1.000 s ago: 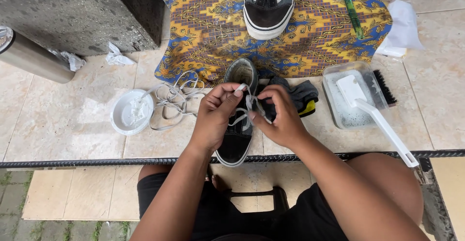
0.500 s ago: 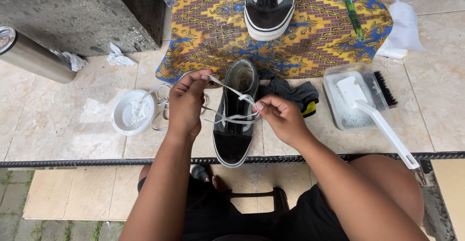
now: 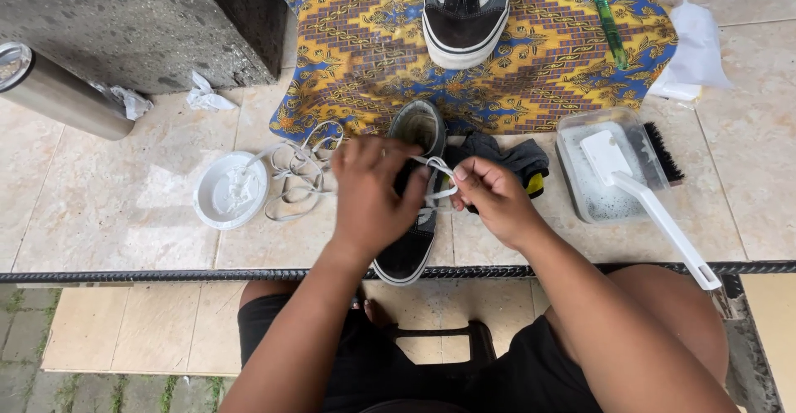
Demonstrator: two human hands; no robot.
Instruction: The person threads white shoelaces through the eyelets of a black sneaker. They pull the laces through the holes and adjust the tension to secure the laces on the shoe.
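White lace [image 3: 438, 172] pinched by both hands' fingers | left hand [image 3: 371, 197] moved back over black shoe [image 3: 412, 189]

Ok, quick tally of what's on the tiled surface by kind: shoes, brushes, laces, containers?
Shoes: 2, the black sneaker under both hands, the second sneaker on the patterned cloth
Brushes: 2, the white-handled brush and the green toothbrush
Laces: 2, the white lace in hand and the loose lace
Containers: 3, the clear tub, white bowl, steel flask
Total: 9
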